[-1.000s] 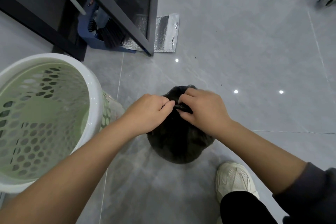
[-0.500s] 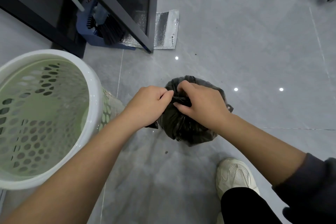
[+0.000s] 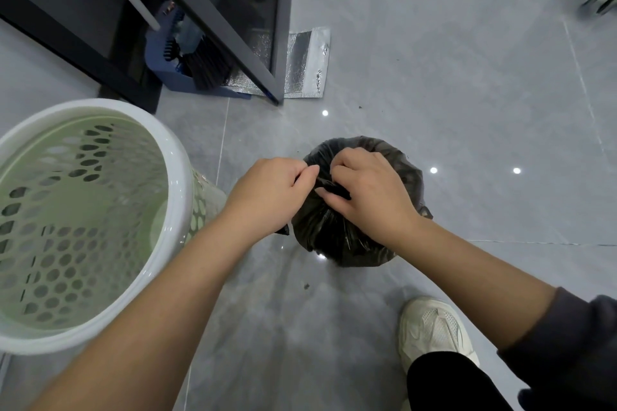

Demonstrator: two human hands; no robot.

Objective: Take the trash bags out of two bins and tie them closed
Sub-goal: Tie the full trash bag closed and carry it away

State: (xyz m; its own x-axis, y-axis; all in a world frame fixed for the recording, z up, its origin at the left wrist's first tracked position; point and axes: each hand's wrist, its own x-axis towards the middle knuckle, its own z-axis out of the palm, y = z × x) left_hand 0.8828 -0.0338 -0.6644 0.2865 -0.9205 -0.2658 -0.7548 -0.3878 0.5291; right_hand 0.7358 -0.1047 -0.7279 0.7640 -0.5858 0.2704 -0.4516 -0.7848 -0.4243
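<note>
Both hands meet over the gathered neck of a black trash bag (image 3: pixel 337 240), which sits on the grey tiled floor (image 3: pixel 450 83) near the middle of the scene, out of the bin and just to its right. The left hand (image 3: pixel 268 192) has its fingers curled and pinches a strip of the bag's plastic at the neck. The right hand (image 3: pixel 369 193) curls over the top from the other side, thumb and fingers gripping the twisted black plastic. Their fingertips lie almost together, and they cover the neck, so I cannot tell whether a knot is formed. The bin (image 3: pixel 182 210), white-rimmed, stands at the left with its pale green perforated inner wall showing. A pale shoe (image 3: pixel 432 330) is planted near the bag on the near right. At the far left a dark door frame (image 3: pixel 213 10) stands over a blue dustpan (image 3: pixel 173 77) holding a dark brush, with a silver foil pouch (image 3: pixel 307 67) lying flat at the frame's foot.
</note>
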